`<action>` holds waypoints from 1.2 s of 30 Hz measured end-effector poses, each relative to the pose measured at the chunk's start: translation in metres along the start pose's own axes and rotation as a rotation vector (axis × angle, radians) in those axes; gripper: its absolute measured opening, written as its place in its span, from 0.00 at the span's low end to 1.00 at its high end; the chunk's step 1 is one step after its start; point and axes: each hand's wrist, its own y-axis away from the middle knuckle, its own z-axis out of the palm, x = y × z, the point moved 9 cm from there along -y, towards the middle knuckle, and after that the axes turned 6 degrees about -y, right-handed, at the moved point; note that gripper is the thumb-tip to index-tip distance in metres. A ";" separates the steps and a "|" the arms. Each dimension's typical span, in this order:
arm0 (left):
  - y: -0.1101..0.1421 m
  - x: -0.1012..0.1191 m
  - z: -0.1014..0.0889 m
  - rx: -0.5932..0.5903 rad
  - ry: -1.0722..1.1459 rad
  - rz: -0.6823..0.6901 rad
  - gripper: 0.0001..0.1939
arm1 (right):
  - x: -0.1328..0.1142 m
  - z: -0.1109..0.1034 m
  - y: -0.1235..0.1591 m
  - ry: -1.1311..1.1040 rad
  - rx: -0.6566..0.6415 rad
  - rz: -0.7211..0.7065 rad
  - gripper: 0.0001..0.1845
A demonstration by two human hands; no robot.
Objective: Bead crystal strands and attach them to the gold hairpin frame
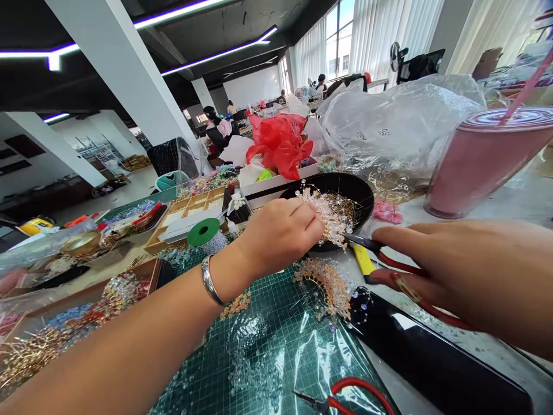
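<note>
Left fingers point(302, 222) grip a beaded floral piece point(334, 219) over the black bowl point(365, 196), toward the surface's point(518, 202) far edge; right fingers point(380, 256) hold red-handled scissors point(401, 265), their blades touching its beads.

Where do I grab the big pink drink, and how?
I'd grip the cup around its round middle, coming from the near side: it narrows downward, a straw pokes out the top, and a plastic bag crowds behind.
</note>
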 end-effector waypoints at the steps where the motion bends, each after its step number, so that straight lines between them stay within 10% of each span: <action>1: -0.001 0.000 0.001 -0.001 0.000 0.003 0.09 | -0.005 0.002 -0.006 0.006 -0.012 -0.046 0.10; 36: -0.003 0.004 0.009 0.015 0.003 0.049 0.10 | 0.006 0.024 -0.033 -0.085 -0.083 -0.084 0.07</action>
